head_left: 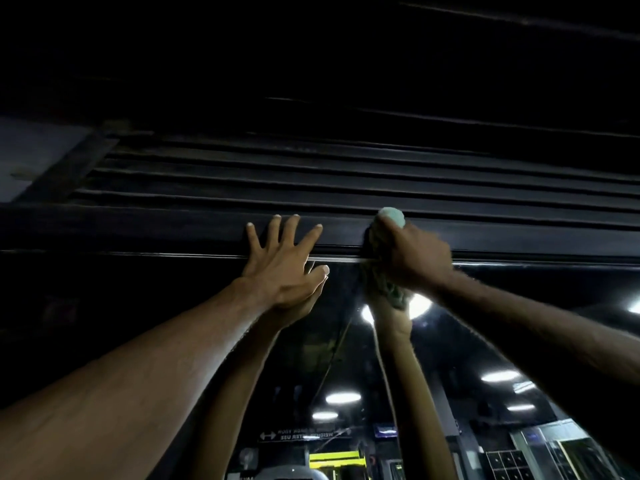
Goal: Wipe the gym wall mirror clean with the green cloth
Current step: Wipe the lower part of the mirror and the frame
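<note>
On my feed the dark gym wall mirror [329,358] fills the lower half of the frame, with its top edge running across the middle. Above it a black ribbed wall panel [346,174] spans the upper half. The left hand [282,261], centre left, lies flat with its fingers spread. Its palm is over the mirror's top edge and its fingertips are on the panel. The right hand [414,258], centre right, is fisted around the bunched green cloth [390,219] and presses it against that same edge. A pale tuft pokes out above the knuckles. Lower down, the glass reflects both arms, round white ceiling lights [343,397] and a small yellow frame [332,457] at bottom centre.
</note>
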`<state>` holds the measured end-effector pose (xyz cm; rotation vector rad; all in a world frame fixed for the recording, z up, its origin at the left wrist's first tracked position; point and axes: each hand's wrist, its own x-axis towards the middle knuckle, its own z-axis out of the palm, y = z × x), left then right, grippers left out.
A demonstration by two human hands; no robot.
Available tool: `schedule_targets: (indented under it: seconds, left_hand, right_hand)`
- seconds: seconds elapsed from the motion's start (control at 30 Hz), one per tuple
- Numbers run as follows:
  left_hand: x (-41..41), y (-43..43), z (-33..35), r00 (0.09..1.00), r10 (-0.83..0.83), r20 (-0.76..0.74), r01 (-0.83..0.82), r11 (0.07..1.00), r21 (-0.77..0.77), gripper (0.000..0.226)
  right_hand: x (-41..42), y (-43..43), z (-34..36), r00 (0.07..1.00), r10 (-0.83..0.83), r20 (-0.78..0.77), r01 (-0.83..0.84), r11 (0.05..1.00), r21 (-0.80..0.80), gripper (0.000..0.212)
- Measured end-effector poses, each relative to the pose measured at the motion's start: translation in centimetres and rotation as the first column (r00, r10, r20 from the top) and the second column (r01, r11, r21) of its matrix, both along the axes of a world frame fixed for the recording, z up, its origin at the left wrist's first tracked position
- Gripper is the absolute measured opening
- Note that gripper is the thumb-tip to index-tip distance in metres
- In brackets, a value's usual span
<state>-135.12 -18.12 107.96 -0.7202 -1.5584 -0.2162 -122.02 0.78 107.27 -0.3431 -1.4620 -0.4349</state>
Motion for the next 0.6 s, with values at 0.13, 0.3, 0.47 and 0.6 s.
schedule_targets:
  seconds: [0.13,0.3,0.47,0.6]
  left_hand:
    - [0.9,1.7,-0.3,1.000,-0.019,0.019,0.019,0.999,0.026,0.078]
    - [2.7,3.7,-1.1,1.000,-0.019,-0.002,0.019,0.999,-0.038,0.077]
    - [4.6,7.5,-0.3,1.000,-0.014,-0.005,0.013,0.997,-0.077,0.078]
    - [6.3,10.3,0.3,0.999,-0.040,-0.010,0.038,0.992,-0.122,0.077]
  right_hand:
    - [-0.5,0.0,-0.4,0.989,0.000,0.147,-0.021,0.990,0.138,0.065]
    - [4.7,8.8,-1.0,0.999,-0.026,0.020,0.027,0.999,-0.047,0.065]
    - [3.2,7.4,-0.6,0.995,0.040,0.086,-0.044,0.998,0.047,0.048]
    - [4.9,10.2,1.0,0.999,-0.028,0.031,0.026,0.997,0.079,0.054]
